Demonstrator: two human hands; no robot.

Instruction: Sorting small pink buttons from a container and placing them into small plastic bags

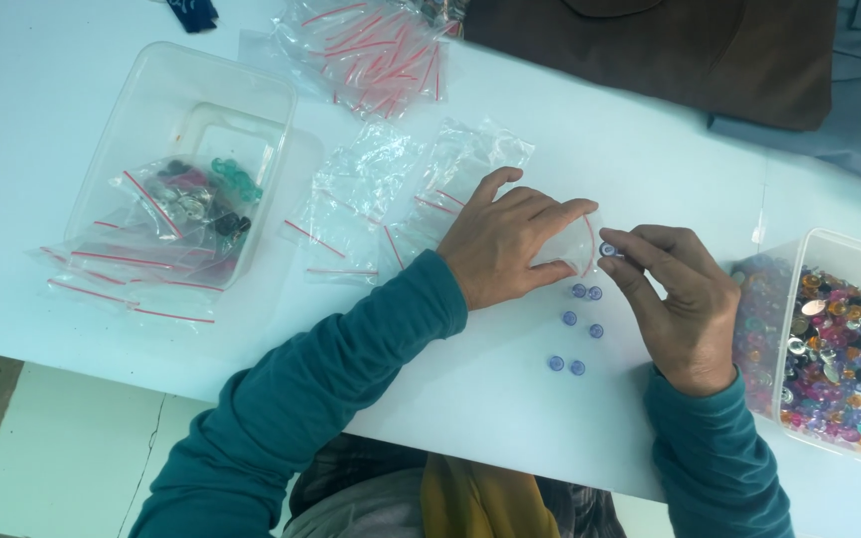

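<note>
My left hand point(506, 244) rests on the white table and holds a small clear zip bag point(572, 244) with a red strip open at its mouth. My right hand point(678, 299) pinches a small blue bead point(608, 249) between thumb and forefinger right at the bag's opening. Several more blue beads point(578, 329) lie loose on the table between my hands, just below the bag. Both arms wear teal sleeves.
A clear tub of mixed coloured beads point(834, 339) stands at the right. A second clear tub point(186, 159) at the left holds filled zip bags. Empty zip bags point(381, 199) lie in the middle, more point(376, 50) at the back. Brown fabric point(670, 50) covers the far edge.
</note>
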